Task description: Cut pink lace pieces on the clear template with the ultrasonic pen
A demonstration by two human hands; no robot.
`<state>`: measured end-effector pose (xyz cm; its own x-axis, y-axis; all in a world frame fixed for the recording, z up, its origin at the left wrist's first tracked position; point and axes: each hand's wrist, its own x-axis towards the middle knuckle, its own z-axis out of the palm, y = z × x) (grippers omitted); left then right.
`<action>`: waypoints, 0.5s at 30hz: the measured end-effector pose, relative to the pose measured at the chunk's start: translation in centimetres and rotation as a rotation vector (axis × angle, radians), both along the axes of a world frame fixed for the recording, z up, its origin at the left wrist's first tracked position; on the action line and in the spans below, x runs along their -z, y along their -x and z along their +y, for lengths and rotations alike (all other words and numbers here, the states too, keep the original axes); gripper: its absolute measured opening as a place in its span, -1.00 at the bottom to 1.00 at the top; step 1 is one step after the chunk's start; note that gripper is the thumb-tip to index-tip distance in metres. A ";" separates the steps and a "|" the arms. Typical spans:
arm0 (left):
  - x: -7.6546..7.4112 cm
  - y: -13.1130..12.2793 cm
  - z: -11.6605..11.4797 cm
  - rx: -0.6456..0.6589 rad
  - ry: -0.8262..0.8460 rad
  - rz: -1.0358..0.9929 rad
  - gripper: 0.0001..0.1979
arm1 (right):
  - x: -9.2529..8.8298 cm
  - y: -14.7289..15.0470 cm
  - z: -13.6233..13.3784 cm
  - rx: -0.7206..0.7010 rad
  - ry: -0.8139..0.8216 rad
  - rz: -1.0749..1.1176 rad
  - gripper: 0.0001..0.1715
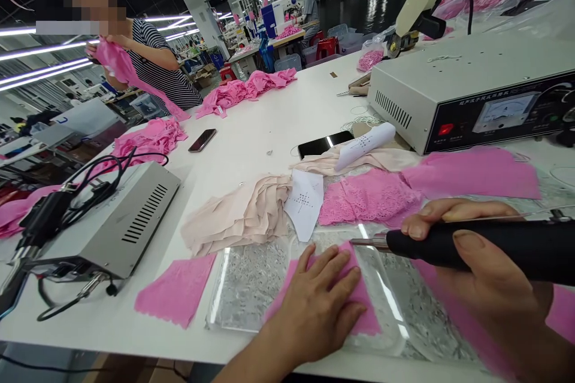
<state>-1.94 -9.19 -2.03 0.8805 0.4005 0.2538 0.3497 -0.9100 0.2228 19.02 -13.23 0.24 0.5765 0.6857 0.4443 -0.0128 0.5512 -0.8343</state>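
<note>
Fabric [365,311], a pink piece, lies on a clear board [245,287] beneath the left hand [318,299], spread flat. The right hand [492,278] grips a black tool [530,245], its metal tip [372,242] at the fabric's top corner. Beyond lie white paper [305,206], beige cloth [238,209] and pink lace [371,197].

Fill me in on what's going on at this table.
The person's left hand lies with fingers spread, pressing a pink fabric piece onto a glossy board. The right hand grips a black handheld tool, its metal tip at the piece's far corner; whether it touches is hard to tell. Beige fabric pieces and a white marked card lie just beyond. Across the table, a co-worker holds up another pink fabric.
</note>
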 end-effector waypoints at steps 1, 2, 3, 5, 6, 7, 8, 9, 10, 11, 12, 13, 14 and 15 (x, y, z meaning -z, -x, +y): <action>0.0 0.0 0.0 -0.001 -0.002 -0.004 -0.63 | 0.0 0.0 0.0 -0.004 0.005 0.022 -0.93; 0.0 0.0 0.0 -0.002 -0.004 -0.008 -0.63 | -0.1 0.0 -0.1 -0.006 0.012 0.050 -0.92; 0.0 0.0 0.0 -0.001 -0.007 -0.011 -0.63 | -0.1 -0.1 -0.2 -0.003 0.013 0.084 -0.90; 0.0 0.0 0.0 0.001 -0.009 -0.012 -0.63 | -0.1 -0.3 -0.4 -0.020 0.005 0.150 -0.87; -0.1 0.0 0.0 0.002 -0.009 -0.010 -0.63 | -0.1 -0.4 -0.5 -0.034 0.001 0.182 -0.85; -0.1 0.0 0.0 0.001 -0.009 -0.006 -0.63 | -0.2 -0.5 -0.7 -0.054 -0.001 0.203 -0.84; -0.1 0.0 0.0 -0.001 -0.008 -0.002 -0.63 | -0.3 -0.6 -0.8 -0.075 -0.002 0.212 -0.83; -0.2 0.0 -0.1 -0.003 -0.007 0.001 -0.64 | -0.4 -0.7 -0.9 -0.095 0.006 0.209 -0.81; -0.2 0.0 -0.1 -0.005 -0.007 0.005 -0.64 | -0.6 -0.7 -0.9 -0.109 0.016 0.202 -0.80; -0.2 0.0 -0.1 -0.007 -0.007 0.009 -0.64 | -0.7 -0.7 -0.9 -0.122 0.020 0.198 -0.79; -0.2 0.0 -0.1 -0.008 -0.008 0.010 -0.64 | -0.8 -0.6 -0.9 -0.138 0.023 0.196 -0.78; -0.3 -0.1 0.0 -0.009 -0.008 0.010 -0.64 | -0.9 -0.6 -0.8 -0.151 0.024 0.201 -0.78; -0.3 -0.1 0.0 -0.008 -0.009 0.009 -0.64 | -1.0 -0.6 -0.8 -0.159 0.022 0.206 -0.78; -0.3 -0.1 0.0 -0.007 -0.010 0.008 -0.64 | -1.0 -0.5 -0.8 -0.164 0.016 0.209 -0.78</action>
<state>-1.87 -9.22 -1.76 0.8795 0.4044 0.2509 0.3581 -0.9095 0.2110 19.53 -14.00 1.20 0.5349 0.7838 0.3154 -0.2738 0.5140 -0.8130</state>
